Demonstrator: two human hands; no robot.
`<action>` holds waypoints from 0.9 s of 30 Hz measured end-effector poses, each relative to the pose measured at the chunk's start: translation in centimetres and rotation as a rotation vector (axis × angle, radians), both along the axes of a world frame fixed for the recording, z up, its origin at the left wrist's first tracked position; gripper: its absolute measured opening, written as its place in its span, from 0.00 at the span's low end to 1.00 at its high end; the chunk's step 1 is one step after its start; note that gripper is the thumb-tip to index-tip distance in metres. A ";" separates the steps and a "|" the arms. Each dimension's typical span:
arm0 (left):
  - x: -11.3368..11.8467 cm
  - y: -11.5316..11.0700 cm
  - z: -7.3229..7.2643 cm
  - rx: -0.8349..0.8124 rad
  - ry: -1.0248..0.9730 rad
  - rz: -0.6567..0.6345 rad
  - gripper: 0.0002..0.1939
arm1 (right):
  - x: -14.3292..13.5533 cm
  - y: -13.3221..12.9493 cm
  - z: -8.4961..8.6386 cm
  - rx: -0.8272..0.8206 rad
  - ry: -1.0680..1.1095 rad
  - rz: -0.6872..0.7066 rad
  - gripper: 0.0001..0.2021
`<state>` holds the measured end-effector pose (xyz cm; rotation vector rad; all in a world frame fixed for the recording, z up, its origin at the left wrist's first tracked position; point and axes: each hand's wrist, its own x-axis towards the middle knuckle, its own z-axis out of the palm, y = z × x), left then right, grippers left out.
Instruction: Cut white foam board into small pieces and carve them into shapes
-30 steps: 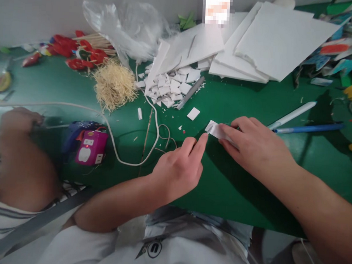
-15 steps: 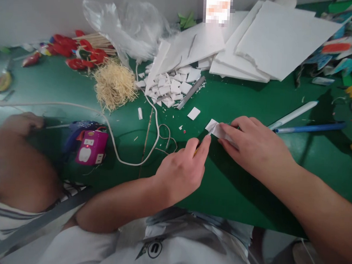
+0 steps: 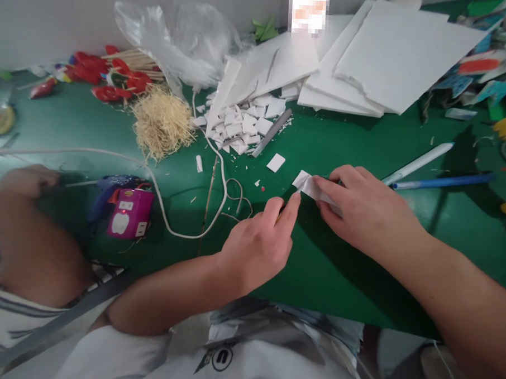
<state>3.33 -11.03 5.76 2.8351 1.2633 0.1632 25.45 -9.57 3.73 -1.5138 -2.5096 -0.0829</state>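
Observation:
My left hand [image 3: 261,240] is closed round a craft knife [image 3: 298,191]; a bit of yellow handle and the thin blade show, the rest is hidden in the fist. The blade meets a strip of white foam board [image 3: 309,185] near its left end. Pinched between the thumb and fingers of my right hand [image 3: 353,199], that strip runs back under the palm, where part of it is hidden. A loose white foam square [image 3: 276,162] lies on the green table [image 3: 333,277] just beyond the blade. Small white crumbs and a red speck are scattered beside it.
Cut foam pieces [image 3: 245,125] are heaped behind a grey strip [image 3: 272,133]. Large white foam sheets [image 3: 401,56] stand at the back. A white cable [image 3: 179,234] loops from a pink socket block [image 3: 130,213]. Two pens [image 3: 442,181] lie right. Another person's arm [image 3: 33,236] rests at left.
The view has shifted slightly. Both hands keep their hold on the knife and the foam strip, with the blade still at the strip's left end.

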 end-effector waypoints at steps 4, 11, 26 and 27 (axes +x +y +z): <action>0.1 -0.1 0.1 0.012 -0.004 -0.017 0.26 | 0.3 0.1 -0.1 -0.041 -0.004 0.007 0.17; 0.4 -0.1 0.5 0.042 -0.006 -0.019 0.26 | 0.3 0.1 -0.1 -0.072 0.007 0.019 0.16; 0.9 -0.1 1.1 -0.009 0.143 -0.021 0.30 | -0.3 -0.3 -0.1 -0.022 -0.009 -0.042 0.14; 0.9 -0.1 1.1 0.001 0.139 -0.025 0.30 | -0.5 -0.4 -0.1 -0.013 -0.016 -0.058 0.15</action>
